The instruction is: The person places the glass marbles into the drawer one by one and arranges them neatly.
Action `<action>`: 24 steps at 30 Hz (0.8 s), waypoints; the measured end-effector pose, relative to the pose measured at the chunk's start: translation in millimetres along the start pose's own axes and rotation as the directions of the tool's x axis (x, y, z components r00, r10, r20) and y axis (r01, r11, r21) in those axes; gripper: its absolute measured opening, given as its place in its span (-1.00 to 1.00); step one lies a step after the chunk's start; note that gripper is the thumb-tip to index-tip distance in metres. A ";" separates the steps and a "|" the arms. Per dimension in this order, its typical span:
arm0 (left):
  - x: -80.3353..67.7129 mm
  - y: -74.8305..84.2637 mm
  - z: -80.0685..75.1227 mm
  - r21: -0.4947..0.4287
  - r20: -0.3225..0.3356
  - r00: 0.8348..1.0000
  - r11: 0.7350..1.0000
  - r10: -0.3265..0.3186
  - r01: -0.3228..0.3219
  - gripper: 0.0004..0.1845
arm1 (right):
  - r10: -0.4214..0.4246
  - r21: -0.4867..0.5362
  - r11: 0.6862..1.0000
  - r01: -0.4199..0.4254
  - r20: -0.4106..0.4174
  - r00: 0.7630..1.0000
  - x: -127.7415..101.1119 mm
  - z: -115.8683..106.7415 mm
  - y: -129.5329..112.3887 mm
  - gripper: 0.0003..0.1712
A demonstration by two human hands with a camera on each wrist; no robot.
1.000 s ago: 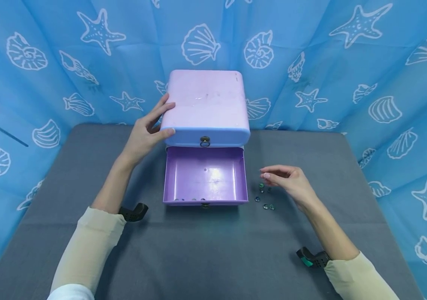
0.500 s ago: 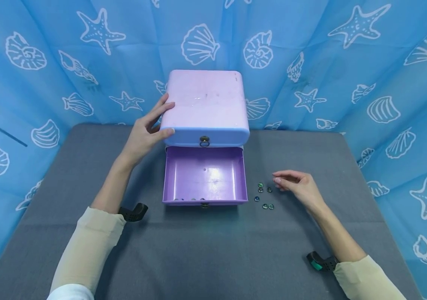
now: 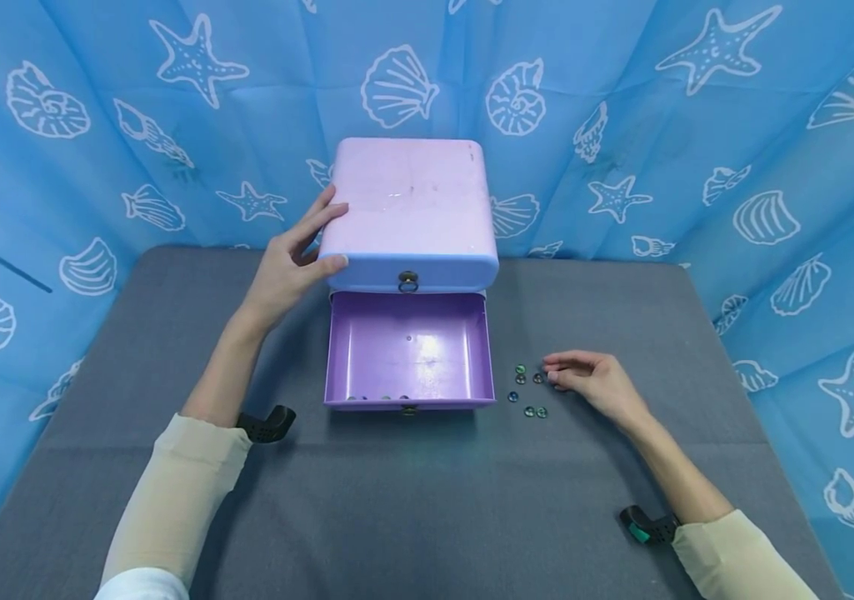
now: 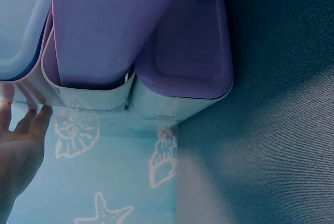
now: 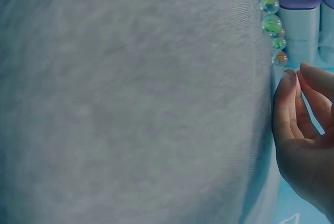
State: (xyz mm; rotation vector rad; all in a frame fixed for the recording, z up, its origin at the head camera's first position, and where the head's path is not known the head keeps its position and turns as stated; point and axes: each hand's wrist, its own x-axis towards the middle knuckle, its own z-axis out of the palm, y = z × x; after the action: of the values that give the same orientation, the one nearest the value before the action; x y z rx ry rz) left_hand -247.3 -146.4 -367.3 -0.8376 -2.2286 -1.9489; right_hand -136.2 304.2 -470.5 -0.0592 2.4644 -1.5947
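The left hand (image 3: 287,271) steadies the box (image 3: 410,212), fingers spread along its side. The right hand (image 3: 595,382), fingers together, reaches the beads (image 3: 527,390) right of the open drawer (image 3: 407,350). A clumsy pinch could send them rolling off.

A lilac box (image 3: 410,212) is standing at the back of the grey surface (image 3: 397,500), its lower drawer (image 3: 407,350) pulled out toward the person. A few beads (image 3: 377,398) are lying along the drawer's front wall inside. The left hand (image 3: 287,267) is resting against the box's left front corner, fingers on the top and thumb on the front edge. The right hand (image 3: 595,382) is lying low on the surface, fingertips touching or just beside a loose cluster of glass beads (image 3: 527,390) right of the drawer. A blue seashell-print cloth (image 3: 696,125) is hanging behind.
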 end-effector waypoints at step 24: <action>-0.3 -0.2 -0.7 -0.028 0.005 1.000 1.000 -0.002 0.002 -0.31 | -0.121 -0.356 0.928 0.111 -0.006 0.993 9.4 7.3 -0.2 -0.74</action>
State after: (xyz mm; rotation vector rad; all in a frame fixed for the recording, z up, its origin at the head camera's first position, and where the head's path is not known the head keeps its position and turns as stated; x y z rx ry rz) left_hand -247.3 -147.2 -367.5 -0.8447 -2.2103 -1.9852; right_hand -144.1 296.3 -474.6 -0.2429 2.7878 -1.1731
